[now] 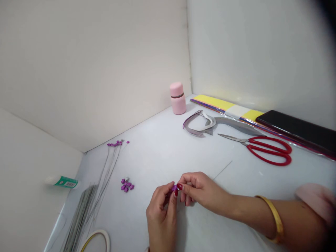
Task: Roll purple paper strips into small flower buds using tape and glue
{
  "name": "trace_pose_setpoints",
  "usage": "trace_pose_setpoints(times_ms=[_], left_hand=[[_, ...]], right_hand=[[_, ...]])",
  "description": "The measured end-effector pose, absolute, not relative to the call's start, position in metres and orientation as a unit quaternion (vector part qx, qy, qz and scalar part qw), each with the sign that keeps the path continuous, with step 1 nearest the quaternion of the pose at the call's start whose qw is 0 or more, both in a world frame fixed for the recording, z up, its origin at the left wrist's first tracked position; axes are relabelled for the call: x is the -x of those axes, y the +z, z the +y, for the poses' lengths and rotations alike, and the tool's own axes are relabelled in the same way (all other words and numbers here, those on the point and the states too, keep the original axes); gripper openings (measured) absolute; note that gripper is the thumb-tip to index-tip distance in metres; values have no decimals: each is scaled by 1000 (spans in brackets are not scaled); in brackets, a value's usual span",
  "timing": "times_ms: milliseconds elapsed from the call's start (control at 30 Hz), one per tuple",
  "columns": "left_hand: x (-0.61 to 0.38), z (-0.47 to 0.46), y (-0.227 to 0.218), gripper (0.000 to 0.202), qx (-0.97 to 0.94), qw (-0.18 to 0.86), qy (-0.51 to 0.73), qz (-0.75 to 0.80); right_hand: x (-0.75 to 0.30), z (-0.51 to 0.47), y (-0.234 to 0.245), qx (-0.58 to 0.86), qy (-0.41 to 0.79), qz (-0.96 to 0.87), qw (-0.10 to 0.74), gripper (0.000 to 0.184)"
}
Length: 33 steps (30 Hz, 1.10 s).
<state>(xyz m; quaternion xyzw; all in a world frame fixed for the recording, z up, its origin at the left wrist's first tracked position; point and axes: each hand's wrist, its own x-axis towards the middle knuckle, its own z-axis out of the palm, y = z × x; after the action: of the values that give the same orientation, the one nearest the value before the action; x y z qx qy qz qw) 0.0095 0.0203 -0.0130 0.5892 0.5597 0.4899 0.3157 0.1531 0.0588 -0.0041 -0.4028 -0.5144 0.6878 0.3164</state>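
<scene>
My left hand (164, 213) pinches a tiny purple flower piece (174, 188) between thumb and fingertips. My right hand (195, 187) meets it from the right, thumb and forefinger pressed together at the piece's edge; what sits in that pinch is too small to make out. From behind the right hand a thin wire (223, 170) slants up and away; whether the fingers hold it is hidden. Left of my hands lies a small heap of purple flower pieces (127, 185). Farther back are several wire stems with purple heads (115, 144).
A bundle of grey-green wires (81, 213) lies at the left, by a white ring of tape (107, 239) and a green-and-white tube (65, 182). Red-handled scissors (270, 148), curled strips (194, 127), a pink bottle (178, 101), yellow sheets (214, 101) and a black phone (296, 127) are farther back.
</scene>
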Motion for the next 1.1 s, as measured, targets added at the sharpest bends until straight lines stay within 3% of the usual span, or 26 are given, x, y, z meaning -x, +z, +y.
trace_pose_setpoints(times_ms=[267, 500, 700, 1100], left_hand=[[-12, 23, -8, 18, -409, 512, 504, 562], [-6, 22, -15, 18, -545, 398, 474, 566], [-10, 19, -14, 16, -569, 293, 521, 565], [-3, 24, -10, 12, -543, 373, 496, 565]], right_hand=[[-152, 60, -5, 399, 673, -532, 324, 13], [-152, 60, -5, 397, 684, -520, 322, 14], [-153, 60, -2, 385, 688, -519, 331, 20], [-154, 63, -2, 351, 723, -504, 317, 33]])
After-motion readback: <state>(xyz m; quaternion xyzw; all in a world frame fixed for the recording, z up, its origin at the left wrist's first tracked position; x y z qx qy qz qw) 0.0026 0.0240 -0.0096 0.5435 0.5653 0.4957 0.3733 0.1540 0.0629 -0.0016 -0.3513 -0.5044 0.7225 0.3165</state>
